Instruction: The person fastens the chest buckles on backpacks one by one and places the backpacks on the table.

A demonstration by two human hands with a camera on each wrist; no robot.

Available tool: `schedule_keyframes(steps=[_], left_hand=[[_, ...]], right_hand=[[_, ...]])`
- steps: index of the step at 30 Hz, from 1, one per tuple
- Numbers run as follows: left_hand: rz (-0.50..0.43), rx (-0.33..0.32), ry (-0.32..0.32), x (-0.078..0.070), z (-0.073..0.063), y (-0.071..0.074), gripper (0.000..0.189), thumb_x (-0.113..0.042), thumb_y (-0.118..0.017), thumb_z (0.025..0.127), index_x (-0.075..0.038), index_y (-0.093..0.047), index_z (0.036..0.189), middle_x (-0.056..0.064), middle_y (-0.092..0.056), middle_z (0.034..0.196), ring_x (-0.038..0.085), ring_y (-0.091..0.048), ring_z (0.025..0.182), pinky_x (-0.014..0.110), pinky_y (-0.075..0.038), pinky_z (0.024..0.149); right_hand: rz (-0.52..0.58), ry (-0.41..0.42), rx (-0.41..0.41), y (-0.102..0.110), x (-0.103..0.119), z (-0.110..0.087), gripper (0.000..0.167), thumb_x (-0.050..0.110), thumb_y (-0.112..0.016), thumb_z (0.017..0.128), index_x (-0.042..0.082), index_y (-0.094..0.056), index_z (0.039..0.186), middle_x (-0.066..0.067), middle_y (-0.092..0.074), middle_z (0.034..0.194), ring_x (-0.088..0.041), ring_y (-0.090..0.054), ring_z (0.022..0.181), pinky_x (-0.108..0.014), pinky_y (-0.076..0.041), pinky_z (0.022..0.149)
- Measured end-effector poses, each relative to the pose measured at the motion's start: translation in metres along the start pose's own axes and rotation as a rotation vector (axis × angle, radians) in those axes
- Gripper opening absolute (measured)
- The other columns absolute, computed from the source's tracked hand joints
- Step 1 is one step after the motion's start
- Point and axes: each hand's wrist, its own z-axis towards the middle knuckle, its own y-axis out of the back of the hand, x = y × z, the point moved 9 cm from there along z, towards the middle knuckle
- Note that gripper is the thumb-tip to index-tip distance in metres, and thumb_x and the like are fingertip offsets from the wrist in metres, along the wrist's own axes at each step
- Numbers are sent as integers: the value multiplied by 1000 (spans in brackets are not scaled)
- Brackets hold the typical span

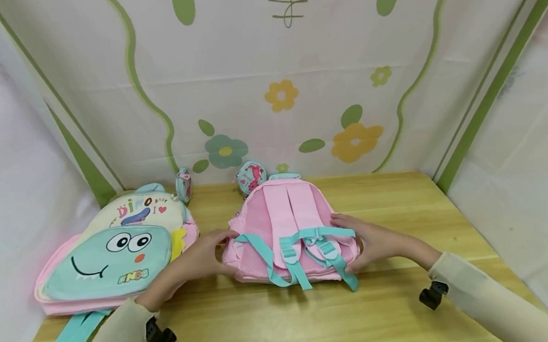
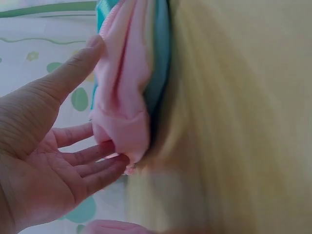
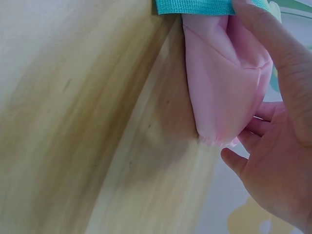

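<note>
the pink backpack (image 1: 280, 217) is lying straps-up in the middle of the wooden surface (image 1: 269, 325), between the left hand (image 1: 208, 257) and the right hand (image 1: 375, 241); whether its near edge is bearing fully on the wood, i cannot tell. the likeliest trouble is coming from the soft sides: they are creasing beside both hands, so a squeeze could be buckling the fabric instead of steadying the bag, leaving one end slipping. loose teal straps (image 1: 336, 232) are trailing past the near edge and running by the right thumb, so they could be snagging on the fingers or getting trapped underneath. a swing leftward could be bumping the dino backpack (image 1: 104, 264), which is lying close by the left forearm, and a push away could be knocking the small round pouch (image 1: 251, 177) at the far left edge. as for pose, both arms are reaching forward and angling inward, palms facing each other. the left fingers are standing well apart from the thumb, their tips touching the side; the right ones are parting likewise, thumb against a strap. neither hand is wrapping around the fabric, and how hard each is pressing isn't showing.
</note>
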Motion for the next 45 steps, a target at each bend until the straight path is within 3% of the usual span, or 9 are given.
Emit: schedule_keyframes(steps=[6,10,17,22,28,32,39,45], left_hand=[[84,1,-13,-7,6,10,88,-47,-88,77,-4,-52,144,23,-48,149,43,-48,136,59,-44,111],[101,-13,-31,-17,13,16,87,-47,-87,79,-5,-51,146,23,-45,152,43,-45,140,59,-43,111],[102,-34,-180,-56,36,13,75,-39,-86,82,-3,-56,141,17,-57,145,37,-52,137,54,-46,111],[108,-16,-251,-86,58,-2,68,-35,-84,84,-3,-58,139,15,-61,140,35,-56,132,50,-48,109],[107,69,-307,-117,83,-33,68,-35,-82,86,-4,-56,141,17,-61,140,33,-57,131,47,-48,109],[185,93,-330,-132,94,-50,66,-36,-81,87,-8,-57,141,13,-61,139,29,-59,128,45,-51,105],[321,100,-327,-142,111,-66,59,-35,-80,88,-11,-61,138,6,-64,136,22,-61,123,39,-52,102],[376,91,-340,-141,120,-73,45,-36,-82,86,-12,-72,123,3,-70,118,18,-64,108,33,-54,93]], right_hand=[[4,8,-4,-3,-4,1,119,54,-90,71,6,-28,160,-14,-21,170,-44,-22,154,-66,-32,116],[17,8,6,-4,-5,1,117,54,-89,72,6,-29,160,-14,-20,170,-44,-21,154,-66,-33,115],[17,-5,13,-1,-4,-2,116,52,-90,72,6,-29,160,-15,-21,169,-44,-20,155,-66,-34,114],[18,-12,13,1,-1,-2,116,50,-90,72,6,-29,160,-15,-20,169,-45,-21,154,-67,-34,114],[17,-5,9,0,0,-2,114,49,-90,72,5,-31,159,-17,-22,169,-47,-21,153,-68,-34,113],[31,-3,15,-2,-2,-2,114,50,-90,73,5,-30,159,-17,-21,169,-46,-21,154,-66,-37,112],[32,6,15,-3,-4,-1,114,52,-89,74,5,-30,159,-18,-21,169,-47,-22,153,-66,-39,110],[26,8,16,-2,-4,0,112,51,-89,74,5,-31,159,-19,-21,169,-47,-21,154,-68,-35,113]])
